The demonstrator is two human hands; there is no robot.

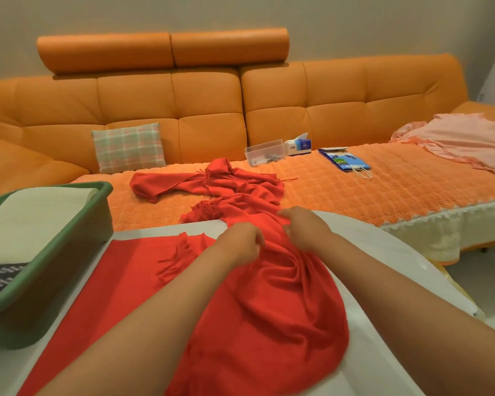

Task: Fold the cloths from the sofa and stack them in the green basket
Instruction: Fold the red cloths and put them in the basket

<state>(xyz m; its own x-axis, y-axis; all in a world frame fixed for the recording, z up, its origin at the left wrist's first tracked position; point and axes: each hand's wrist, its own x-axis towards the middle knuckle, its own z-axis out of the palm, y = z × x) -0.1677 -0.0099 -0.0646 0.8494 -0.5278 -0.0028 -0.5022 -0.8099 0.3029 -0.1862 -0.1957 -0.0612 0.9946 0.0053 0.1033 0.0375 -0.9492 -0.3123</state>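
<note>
left hand (240,244): fingers curled, pinching a gathered fold of the red cloth (269,310). right hand (305,230): just beside the left, fingers curled down into the same bunched fold, gripping it. both forearms lie over the cloth.

red cloth: a long fringed piece. the part under and behind the hands lies rumpled on the white surface (377,252). beyond the hands it runs off the surface edge onto the orange sofa (183,104), ending in a loose heap on the seat cover. left of the left hand a red section lies flat on the surface, fringe showing at its far end; it cannot be told whether this is the same piece.

green basket (69,261): further left of the left hand, standing on the surface beside the flat red section. it holds a folded cream cloth (40,218) and, nearer the person, a dark patterned cloth (0,278).

on the sofa: a pink cloth (463,141), unfolded, far to the right beyond the right hand; a plaid cushion (129,148) beyond the left hand; a clear box (265,152), a tissue box (299,145) and a blue paper bag (345,161) beyond the right hand.
</note>
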